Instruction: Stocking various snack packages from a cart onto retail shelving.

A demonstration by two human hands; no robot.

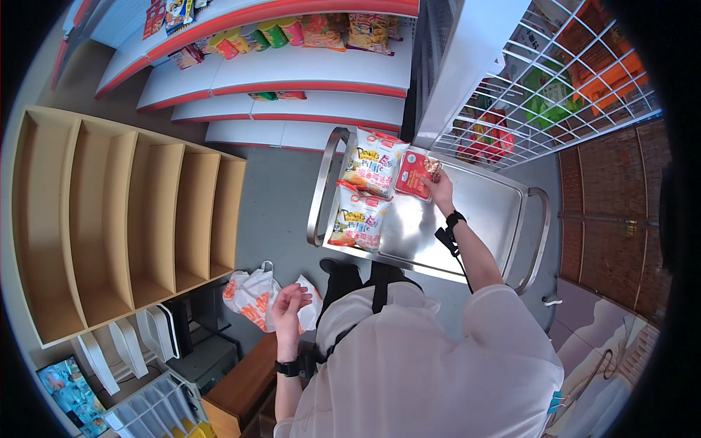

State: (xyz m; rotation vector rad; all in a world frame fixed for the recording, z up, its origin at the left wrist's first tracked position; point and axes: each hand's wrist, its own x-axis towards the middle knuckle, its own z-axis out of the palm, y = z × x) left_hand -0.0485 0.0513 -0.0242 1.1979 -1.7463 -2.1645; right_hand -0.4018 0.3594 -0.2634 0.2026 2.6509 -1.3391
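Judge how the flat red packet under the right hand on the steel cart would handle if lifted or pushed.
The red packet lies flat and thin, so it is probably light and may bend a little when lifted. On the smooth cart top it would likely slide easily rather than roll or tip. The right hand touches its edge; the left hand is empty.

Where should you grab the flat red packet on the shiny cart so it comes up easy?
Probably by its far short edge, coming from above on the right. The flat red packet lies flat on the metal cart, its left side against a snack bag, so that side looks crowded. The right hand is already at its upper right corner, where the cart is bare.
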